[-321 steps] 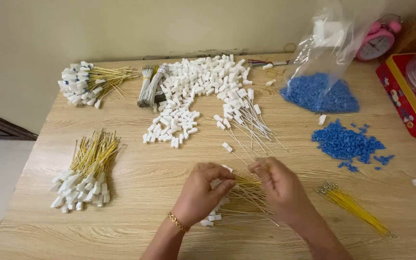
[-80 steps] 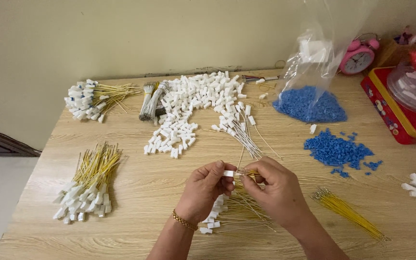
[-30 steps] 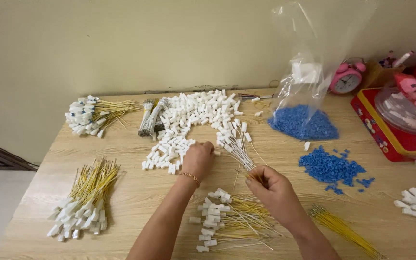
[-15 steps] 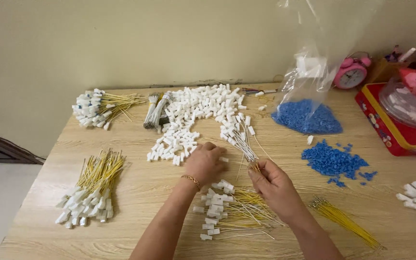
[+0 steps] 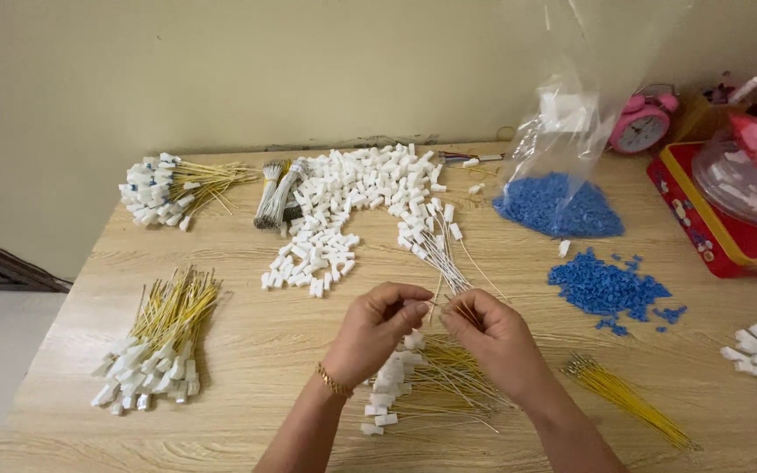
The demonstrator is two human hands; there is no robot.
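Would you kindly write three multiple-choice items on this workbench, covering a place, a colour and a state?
1. Where is the round pink alarm clock?
A far right of the wooden table
B near left corner
C under the hands

2. What colour are the small loose plastic pellets?
A green
B blue
C red

3. How are the left hand and right hand?
A flat on the table
B far apart
C raised, fingertips together

A, it stands by the wall at right; B, the heap is blue; C, both pinch thin yellow wires.

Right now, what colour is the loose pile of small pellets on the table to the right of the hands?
Blue: the pellets show clearly in the head view.
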